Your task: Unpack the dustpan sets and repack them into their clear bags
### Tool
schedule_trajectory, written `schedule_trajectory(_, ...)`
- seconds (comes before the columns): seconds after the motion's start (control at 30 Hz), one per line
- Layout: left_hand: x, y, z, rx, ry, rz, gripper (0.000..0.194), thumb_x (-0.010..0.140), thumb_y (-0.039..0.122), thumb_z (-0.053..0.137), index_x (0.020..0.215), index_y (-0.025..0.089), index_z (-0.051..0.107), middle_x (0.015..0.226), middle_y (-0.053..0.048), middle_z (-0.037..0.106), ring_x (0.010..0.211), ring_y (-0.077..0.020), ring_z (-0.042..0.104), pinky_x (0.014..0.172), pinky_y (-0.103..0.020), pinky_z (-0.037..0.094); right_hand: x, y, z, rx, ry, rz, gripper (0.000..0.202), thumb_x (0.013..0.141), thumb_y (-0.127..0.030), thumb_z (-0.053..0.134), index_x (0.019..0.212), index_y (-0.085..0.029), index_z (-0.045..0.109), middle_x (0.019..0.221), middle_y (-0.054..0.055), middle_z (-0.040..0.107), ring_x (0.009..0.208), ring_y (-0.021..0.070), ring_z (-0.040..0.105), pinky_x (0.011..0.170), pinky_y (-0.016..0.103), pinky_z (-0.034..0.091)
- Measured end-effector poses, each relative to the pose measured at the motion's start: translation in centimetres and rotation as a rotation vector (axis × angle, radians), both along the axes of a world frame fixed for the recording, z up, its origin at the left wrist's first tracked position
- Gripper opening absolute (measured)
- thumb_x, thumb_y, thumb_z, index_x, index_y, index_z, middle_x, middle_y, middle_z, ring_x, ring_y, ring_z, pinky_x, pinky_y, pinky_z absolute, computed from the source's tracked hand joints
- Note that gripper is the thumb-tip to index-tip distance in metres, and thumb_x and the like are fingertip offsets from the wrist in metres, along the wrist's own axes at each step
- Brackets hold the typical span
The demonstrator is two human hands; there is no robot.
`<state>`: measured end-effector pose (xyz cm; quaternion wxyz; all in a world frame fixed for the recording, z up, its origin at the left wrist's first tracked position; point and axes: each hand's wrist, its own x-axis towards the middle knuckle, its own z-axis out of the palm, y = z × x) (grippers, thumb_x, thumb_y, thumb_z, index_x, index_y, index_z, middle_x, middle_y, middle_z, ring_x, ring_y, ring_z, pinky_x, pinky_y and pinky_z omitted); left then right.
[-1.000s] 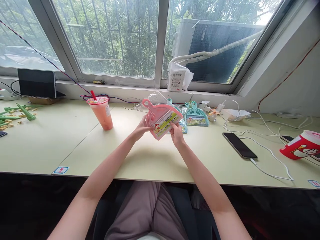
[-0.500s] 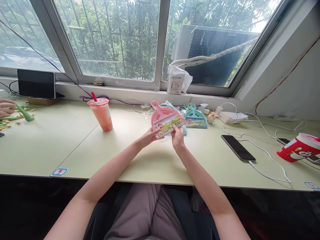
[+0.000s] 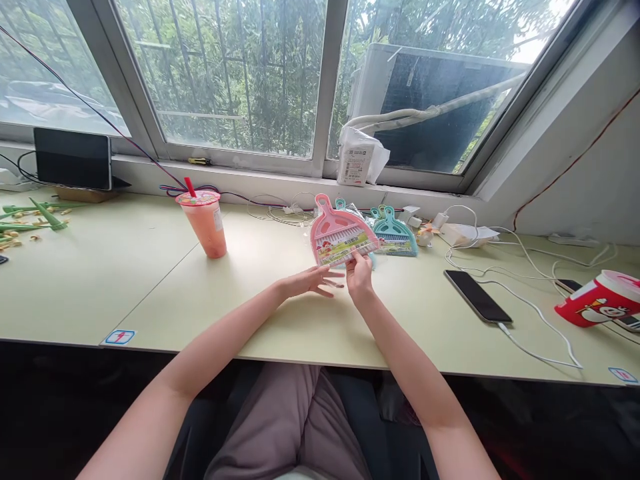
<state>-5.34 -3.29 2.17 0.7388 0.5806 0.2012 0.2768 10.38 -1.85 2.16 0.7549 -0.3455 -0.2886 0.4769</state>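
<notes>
A pink mini dustpan and brush set, in clear wrap with a printed label, is tilted above the table. My right hand grips its lower edge, thumb on the front. Just below its left corner, my left hand has its fingers spread, holding nothing; whether a fingertip touches the set I cannot tell. Behind it on the table lie teal dustpan sets, one of them partly hidden by the pink one.
A cup of pink drink stands on the left. On the right are a phone with a white cable and a tilted red cup. Green pieces lie far left, near a tablet. A white packet sits on the sill.
My left hand has let go of the pink set and opened below it. The set has shifted slightly right in my right hand. Another person's hand has left the far left.
</notes>
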Motion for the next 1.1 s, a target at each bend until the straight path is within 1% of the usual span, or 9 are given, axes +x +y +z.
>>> schedule_trajectory(0.1, -0.5, 0.8, 0.4, 0.097, -0.082, 0.310, 0.062, 0.082, 0.062, 0.060, 0.132, 0.026, 0.056, 0.140, -0.013, 0.056, 0.123, -0.0313, 0.057, 0.088, -0.040, 0.052, -0.3, 0.0, -0.1, -0.006, 0.035, 0.011, 0.009, 0.078, -0.024, 0.064, 0.084, -0.022, 0.056, 0.091, 0.002, 0.071, 0.097, 0.0152, 0.068, 0.092, 0.033, 0.057)
schedule_trajectory(0.2, -1.2, 1.4, 0.9, 0.139, -0.029, 0.495, 0.066, 0.078, 0.054, 0.068, 0.134, 0.023, 0.053, 0.130, -0.013, 0.062, 0.112, -0.0288, 0.062, 0.079, -0.036, 0.054, -0.9, 0.1, -0.6, -0.024, 0.053, 0.074, 0.011, 0.079, -0.022, 0.063, 0.089, -0.021, 0.059, 0.093, 0.001, 0.071, 0.094, 0.0142, 0.069, 0.091, 0.032, 0.057)
schedule_trajectory(0.4, -1.6, 2.2, 0.1, 0.126, 0.041, 0.557, 0.065, 0.067, 0.037, 0.076, 0.126, 0.018, 0.057, 0.108, -0.009, 0.071, 0.084, -0.0208, 0.067, 0.064, -0.029, 0.053, -0.6, 0.9, -1.1, -0.145, 0.046, 0.211, 0.007, 0.080, -0.021, 0.063, 0.087, -0.021, 0.061, 0.090, 0.002, 0.072, 0.093, 0.0161, 0.070, 0.086, 0.033, 0.059)
schedule_trajectory(0.5, -2.3, 3.2, -0.2, 0.057, -0.009, 0.642, 0.053, 0.064, 0.028, 0.074, 0.114, 0.015, 0.062, 0.101, -0.009, 0.072, 0.079, -0.0191, 0.067, 0.062, -0.027, 0.053, -0.1, 1.3, -0.7, -0.137, 0.047, 0.307, 0.018, 0.086, -0.038, 0.059, 0.093, -0.021, 0.063, 0.094, 0.005, 0.073, 0.095, 0.0182, 0.070, 0.086, 0.036, 0.060)
schedule_trajectory(0.6, -3.9, 4.3, -0.2, -0.002, -0.083, 0.725, 0.044, 0.063, 0.021, 0.071, 0.105, 0.012, 0.064, 0.094, -0.009, 0.073, 0.077, -0.0191, 0.068, 0.063, -0.027, 0.053, 0.6, 0.9, 0.3, -0.060, -0.057, 0.231, 0.030, 0.087, -0.048, 0.054, 0.098, -0.022, 0.064, 0.100, 0.006, 0.072, 0.098, 0.0197, 0.070, 0.091, 0.040, 0.057)
schedule_trajectory(0.7, -6.0, 5.2, 0.0, -0.031, -0.115, 0.726, 0.039, 0.066, 0.019, 0.069, 0.104, 0.010, 0.065, 0.090, -0.009, 0.074, 0.076, -0.0188, 0.068, 0.064, -0.027, 0.055, 1.5, -0.2, 1.5, 0.110, -0.397, -0.023, 0.024, 0.086, -0.033, 0.055, 0.105, -0.023, 0.067, 0.114, 0.007, 0.068, 0.111, 0.0201, 0.064, 0.101, 0.043, 0.051)
schedule_trajectory(0.8, -7.5, 5.6, -0.1, -0.076, -0.123, 0.679, 0.037, 0.067, 0.020, 0.068, 0.103, 0.011, 0.067, 0.091, -0.010, 0.074, 0.078, -0.0202, 0.069, 0.069, -0.030, 0.057, 2.5, -0.8, 2.4, 0.322, -0.796, -0.174, 0.033, 0.082, -0.019, 0.058, 0.111, -0.031, 0.069, 0.137, 0.002, 0.056, 0.138, 0.0211, 0.041, 0.115, 0.047, 0.035)
schedule_trajectory(0.9, -8.0, 5.7, -0.4, -0.119, -0.126, 0.625, 0.035, 0.067, 0.020, 0.069, 0.100, 0.010, 0.069, 0.094, -0.011, 0.074, 0.081, -0.0216, 0.069, 0.072, -0.032, 0.059, 3.0, -0.5, 2.6, 0.398, -0.982, -0.143, 0.035, 0.075, -0.016, 0.069, 0.104, -0.036, 0.072, 0.136, -0.002, 0.058, 0.142, 0.0228, 0.035, 0.120, 0.050, 0.023)
schedule_trajectory(1.1, -8.3, 5.5, -0.5, -0.127, -0.035, 0.511, 0.031, 0.071, 0.023, 0.071, 0.101, 0.013, 0.069, 0.092, -0.012, 0.074, 0.075, -0.0210, 0.070, 0.064, -0.028, 0.058, 3.1, 0.4, 1.9, 0.411, -0.915, -0.041, 0.005, 0.074, -0.031, 0.077, 0.069, -0.032, 0.074, 0.113, -0.001, 0.070, 0.119, 0.0261, 0.054, 0.112, 0.052, 0.032)
